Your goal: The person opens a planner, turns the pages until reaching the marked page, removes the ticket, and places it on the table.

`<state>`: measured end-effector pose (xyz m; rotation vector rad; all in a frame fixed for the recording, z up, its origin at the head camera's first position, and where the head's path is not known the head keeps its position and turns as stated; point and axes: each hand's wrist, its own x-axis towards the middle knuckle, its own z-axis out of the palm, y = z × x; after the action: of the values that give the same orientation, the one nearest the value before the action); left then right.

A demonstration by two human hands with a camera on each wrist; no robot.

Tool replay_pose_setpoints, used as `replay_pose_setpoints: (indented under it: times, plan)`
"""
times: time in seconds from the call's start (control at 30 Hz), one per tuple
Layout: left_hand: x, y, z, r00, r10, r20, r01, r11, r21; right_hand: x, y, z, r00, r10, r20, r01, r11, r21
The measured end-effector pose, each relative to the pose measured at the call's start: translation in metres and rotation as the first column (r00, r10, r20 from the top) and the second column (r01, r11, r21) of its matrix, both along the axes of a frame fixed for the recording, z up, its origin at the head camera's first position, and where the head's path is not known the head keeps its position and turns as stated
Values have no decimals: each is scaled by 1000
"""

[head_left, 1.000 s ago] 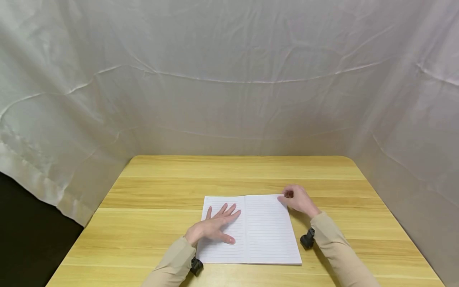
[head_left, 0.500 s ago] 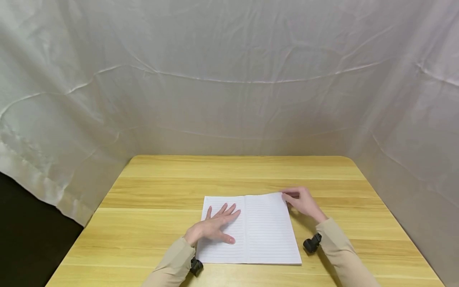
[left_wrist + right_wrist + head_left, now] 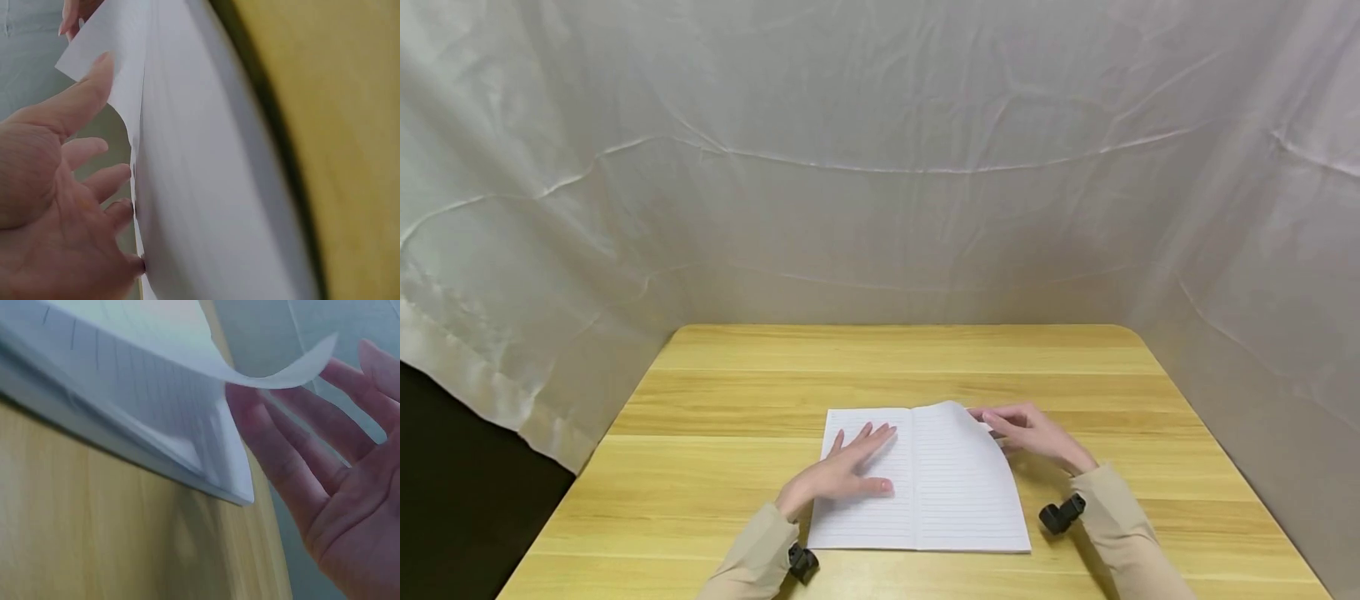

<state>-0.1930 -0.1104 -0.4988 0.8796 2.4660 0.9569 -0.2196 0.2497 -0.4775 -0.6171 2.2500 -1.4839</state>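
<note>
A lined notebook point(image 3: 966, 492) lies spread on the table, its upper right page corner raised and curling. With fingers spread, my left hand point(image 3: 842, 477) rests on the left page; its fingertips meet the paper in the left wrist view. My right hand point(image 3: 1030, 433) is at the upper right corner. In the right wrist view, its extended fingers are behind the raised page point(image 3: 275, 381), and the thumb stands apart from the paper. More lined pages point(image 3: 131, 369) show beneath the raised one. Some right fingertips are hidden by the paper.
The wooden table point(image 3: 722, 392) extends around the notebook on all sides. Pale grey curtains point(image 3: 880, 233) enclose it at the back and both sides. A small black camera point(image 3: 1062, 514) is strapped to the right wrist, another point(image 3: 803, 563) to the left.
The right page's upper corner has lifted and curled toward the left. My right fingers have gone from pinching the corner to reaching behind the page. My left hand has shifted slightly on its page.
</note>
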Motion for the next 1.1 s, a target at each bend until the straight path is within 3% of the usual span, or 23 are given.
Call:
replay_pose_setpoints:
  times: [0.2, 0.37, 0.73, 0.87, 1.1]
  plan:
    - [-1, 0, 0, 999, 46, 22, -48, 994, 95, 5, -6, 5, 998, 43, 41, -44, 999, 24]
    - [-2, 1, 2, 995, 83, 50, -91, 974, 205, 6, -13, 5, 996, 83, 29, -84, 996, 35]
    - [-2, 10, 9, 999, 6, 51, -25, 925, 379, 7, -24, 3, 987, 160, 7, -160, 987, 23]
    - [-3, 12, 9, 998, -10, 66, -17, 919, 394, 6, -27, 3, 978, 206, -3, -206, 978, 10]
    - [-3, 17, 9, 997, 20, 78, -47, 932, 360, 5, -32, 2, 974, 226, -9, -226, 974, -1]
